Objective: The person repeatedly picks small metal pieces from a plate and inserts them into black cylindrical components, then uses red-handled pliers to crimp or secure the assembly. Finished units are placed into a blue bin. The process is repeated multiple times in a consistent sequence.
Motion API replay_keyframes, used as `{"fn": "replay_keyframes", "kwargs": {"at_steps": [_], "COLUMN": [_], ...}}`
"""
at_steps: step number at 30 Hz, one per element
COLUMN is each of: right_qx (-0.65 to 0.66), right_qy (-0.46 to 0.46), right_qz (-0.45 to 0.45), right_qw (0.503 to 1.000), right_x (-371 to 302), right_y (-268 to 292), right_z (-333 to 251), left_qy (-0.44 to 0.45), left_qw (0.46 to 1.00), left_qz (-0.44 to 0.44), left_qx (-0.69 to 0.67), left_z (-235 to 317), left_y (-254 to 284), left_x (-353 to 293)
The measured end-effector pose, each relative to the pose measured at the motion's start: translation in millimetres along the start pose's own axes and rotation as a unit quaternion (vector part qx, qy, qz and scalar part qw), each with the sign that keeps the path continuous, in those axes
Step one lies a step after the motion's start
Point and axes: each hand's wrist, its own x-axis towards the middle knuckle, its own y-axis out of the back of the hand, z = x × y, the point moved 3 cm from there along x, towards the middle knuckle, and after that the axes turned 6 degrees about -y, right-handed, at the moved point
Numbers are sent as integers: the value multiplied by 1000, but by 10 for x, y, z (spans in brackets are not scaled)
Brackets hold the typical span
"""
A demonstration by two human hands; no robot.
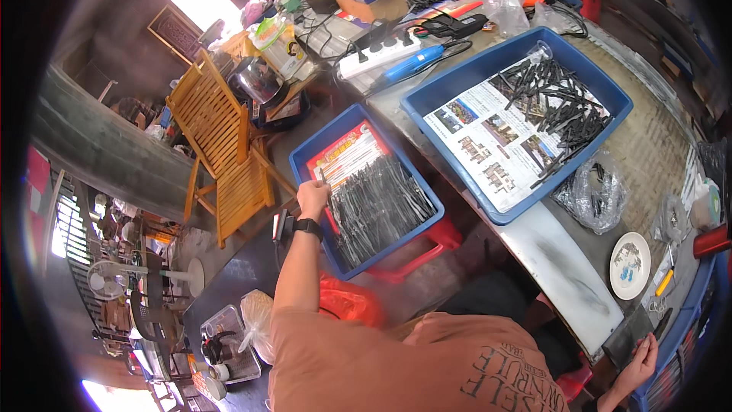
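Folding chair: wooden, left of the small tray, well apart from the table.
Left hand: curled loosely at the near-left edge of the small blue tray, fingers touching the black strips heaped there (whether it grips one, I cannot tell); a dark watch on the wrist.
Small blue tray: rests on a red stool beside the table.
Large blue tray: on the table, paper-lined, more black strips at its far end.
White plate: near the table's right edge.
Right hand: low right, fingers extended against a flat dark piece, not closed around it.
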Motion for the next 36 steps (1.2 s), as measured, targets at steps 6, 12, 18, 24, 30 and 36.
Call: {"fn": "replay_keyframes", "kwargs": {"at_steps": [6, 12, 18, 24, 30, 36], "right_qx": [7, -8, -22, 3, 51, 114], "right_qy": [-10, 10, 7, 19, -25, -27], "right_qz": [-26, -39, -52, -58, -40, -28], "right_qw": [1000, 999, 998, 998, 998, 993], "right_x": [-20, -49, -45, -48, -249, -352], "right_y": [-168, -266, -303, -325, -425, -469], "right_z": [-144, -282, -286, -302, -612, -818], "left_qy": [69, 80, 82, -27, -178, -303], "left_qw": [991, 981, 980, 990, 955, 856], "left_qz": [-62, -49, -7, 25, -17, -192], "left_qx": [93, 169, 180, 133, -235, -371], "left_z": [-492, -693, -703, -125, 1408, 2813], "left_y": [-281, -490, -531, -290, -197, -280], "left_x": [19, -16, -17, 71, -215, -762]}}
